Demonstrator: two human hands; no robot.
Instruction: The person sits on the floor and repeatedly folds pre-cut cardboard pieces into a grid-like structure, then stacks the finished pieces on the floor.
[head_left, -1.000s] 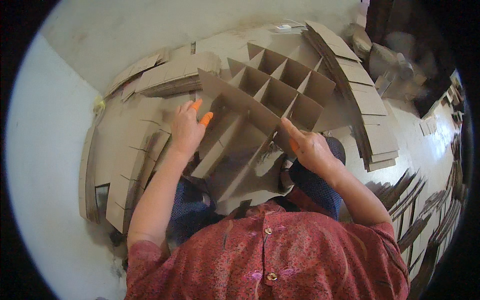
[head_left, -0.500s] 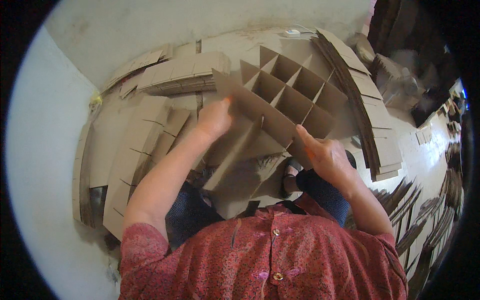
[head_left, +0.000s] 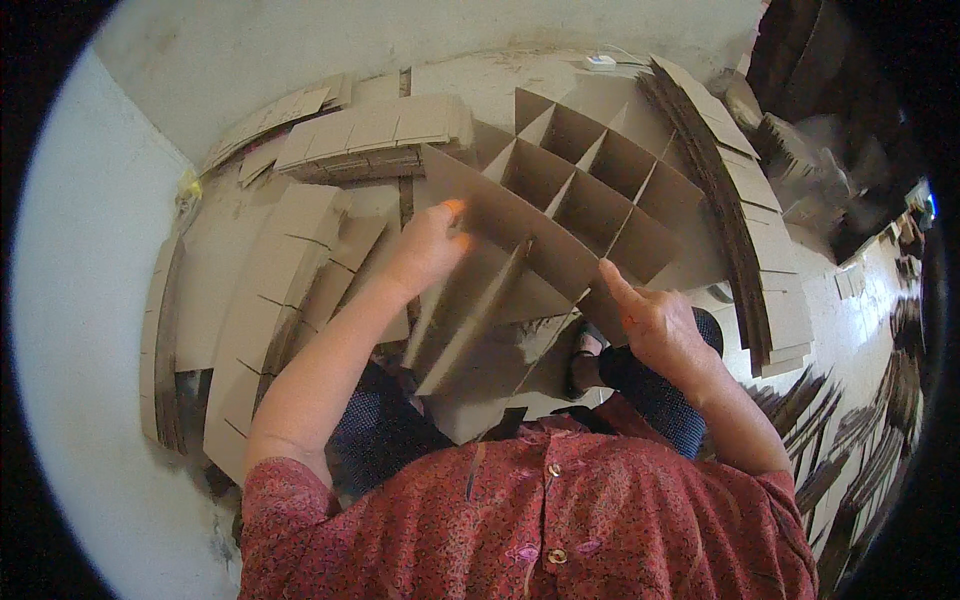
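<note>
A brown cardboard divider grid (head_left: 585, 205) of interlocking slotted strips stands tilted in front of me, its square cells facing up. My left hand (head_left: 430, 245) is at the left end of its long near strip, with orange-tinted fingertips bent against the board. Part of that grip is blurred. On the near side, my right hand (head_left: 660, 320) grips the same strip low down, its index finger stretched along the board near a slot joint. Other strips slant from the joints toward my knees.
Slotted cardboard sheets are stacked at the back left (head_left: 370, 135), beside my left arm (head_left: 265, 300) and along the right (head_left: 765, 240). More cardboard strips (head_left: 850, 440) stand at the lower right. A white wall (head_left: 90, 300) rises on the left. My foot (head_left: 588, 360) is below the grid.
The grid has shifted slightly to the right in view, and its far cells look more spread. My left hand's fingertips are farther apart. The right hand keeps its place on the strip.
</note>
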